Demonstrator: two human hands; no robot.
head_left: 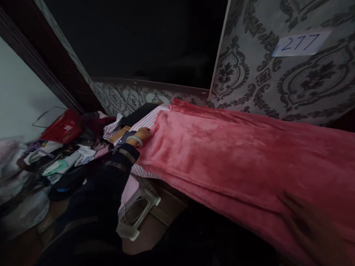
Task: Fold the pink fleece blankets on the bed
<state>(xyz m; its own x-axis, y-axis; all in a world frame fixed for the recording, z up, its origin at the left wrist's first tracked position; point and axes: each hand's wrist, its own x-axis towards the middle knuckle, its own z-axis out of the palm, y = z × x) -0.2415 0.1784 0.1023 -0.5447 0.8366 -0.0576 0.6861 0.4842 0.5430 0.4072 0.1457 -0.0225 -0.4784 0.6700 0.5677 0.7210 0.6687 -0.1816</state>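
Note:
A red plush blanket [224, 151], folded into a long strip, stretches from the middle of the view to the right edge. At its left end my left hand [143, 135] has its fingers closed on the blanket's edge; a bracelet circles that wrist. My right hand [312, 227] lies with fingers stretched out on the near right part of the blanket, dim and a little blurred. A striped cloth [148, 117] shows from under the blanket's left end. What carries the blanket is mostly hidden.
To the left lie a heap of clothes [75, 159] and a red basket [63, 127]. A pale plastic stool [131, 226] stands below the blanket's left end. Behind are a dark screen [141, 36] and patterned wall with a paper sign [301, 42] reading 277.

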